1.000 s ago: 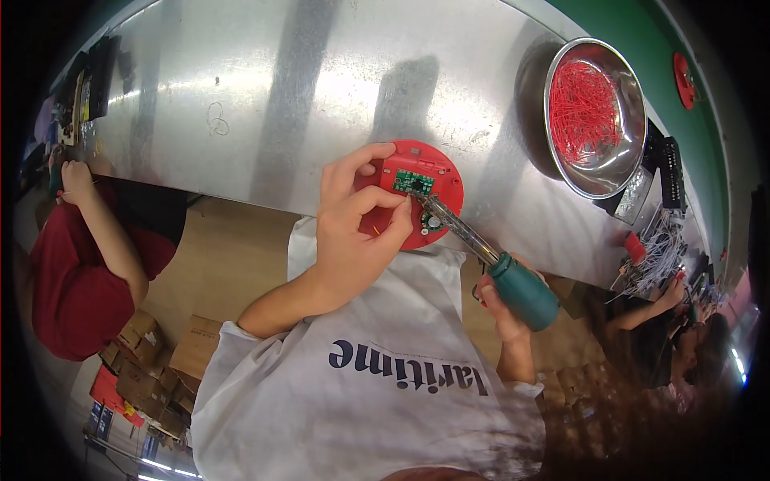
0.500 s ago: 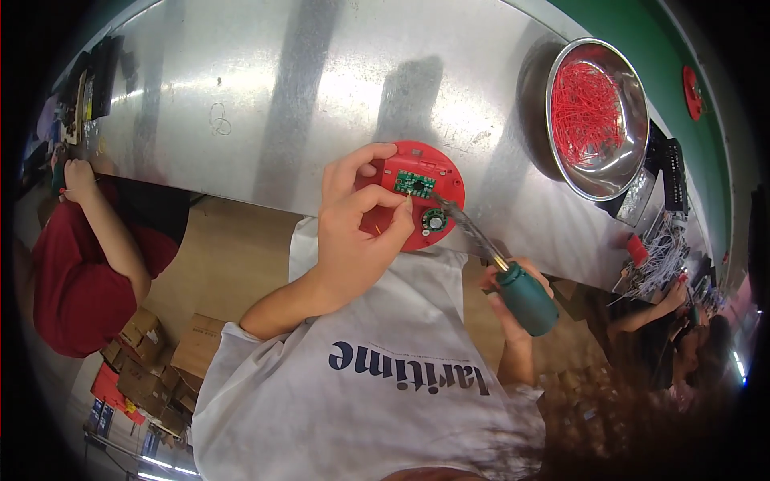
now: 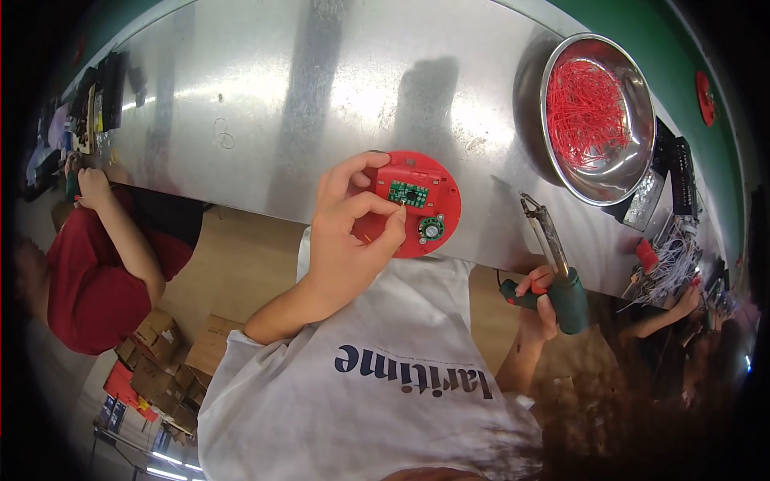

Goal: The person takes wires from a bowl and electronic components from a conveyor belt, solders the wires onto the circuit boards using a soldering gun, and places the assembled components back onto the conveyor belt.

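Note:
My left hand [image 3: 345, 240] holds a round red plastic disc [image 3: 439, 210] at the near edge of the metal table, thumb and forefinger pinching near a small green circuit board [image 3: 407, 193] mounted on it. A small round metal part [image 3: 431, 229] sits on the disc beside the board. My right hand [image 3: 536, 303] grips the green handle of a soldering iron [image 3: 555, 252]. The iron's tip points up, well to the right of the disc and not touching it.
A steel bowl [image 3: 552, 76] of thin red wires [image 3: 589, 112] stands on the shiny metal table [image 3: 281, 104] at the far right. A person in red [image 3: 88, 264] works at the left, another person's hand [image 3: 683, 303] at the right. Cardboard boxes [image 3: 160, 341] lie on the floor.
The soldering iron has pulled back from the disc's circuit board to the right and now stands nearly upright. My left hand still holds the disc, fingers shifted slightly.

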Demonstrator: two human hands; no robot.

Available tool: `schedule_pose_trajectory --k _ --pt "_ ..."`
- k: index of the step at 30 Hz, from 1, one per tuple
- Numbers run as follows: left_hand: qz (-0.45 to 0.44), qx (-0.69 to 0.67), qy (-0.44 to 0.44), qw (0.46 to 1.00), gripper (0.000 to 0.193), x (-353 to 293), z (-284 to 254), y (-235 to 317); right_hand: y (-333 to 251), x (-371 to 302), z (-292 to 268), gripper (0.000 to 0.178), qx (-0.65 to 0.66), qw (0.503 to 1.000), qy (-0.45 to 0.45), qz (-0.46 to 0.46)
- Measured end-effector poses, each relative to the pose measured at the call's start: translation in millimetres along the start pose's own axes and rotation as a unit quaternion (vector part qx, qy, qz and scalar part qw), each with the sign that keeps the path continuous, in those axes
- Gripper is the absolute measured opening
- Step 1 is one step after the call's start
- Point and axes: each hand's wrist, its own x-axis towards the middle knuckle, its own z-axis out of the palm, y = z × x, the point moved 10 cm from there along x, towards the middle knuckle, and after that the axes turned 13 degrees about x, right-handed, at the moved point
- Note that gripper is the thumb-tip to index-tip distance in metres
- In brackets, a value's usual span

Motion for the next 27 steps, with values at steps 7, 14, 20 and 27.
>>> schedule_pose_trajectory --k 7,14,20,27 --pt "0.015 0.021 -0.047 0.999 0.007 7 -4 8 0 1 -3 0.036 0.021 1.0 0.002 -0.012" --pt "0.075 0.041 -0.185 0.979 0.034 19 -4 16 4 -5 -8 0.037 0.077 0.995 0.034 -0.058" --pt "0.238 0.287 -0.288 0.882 0.053 42 6 47 3 -3 -5 0.031 0.149 0.983 0.081 -0.072" --pt "0.274 0.351 0.164 0.88 0.04 157 -52 82 3 -5 -6 0.029 0.208 0.971 0.083 -0.089"
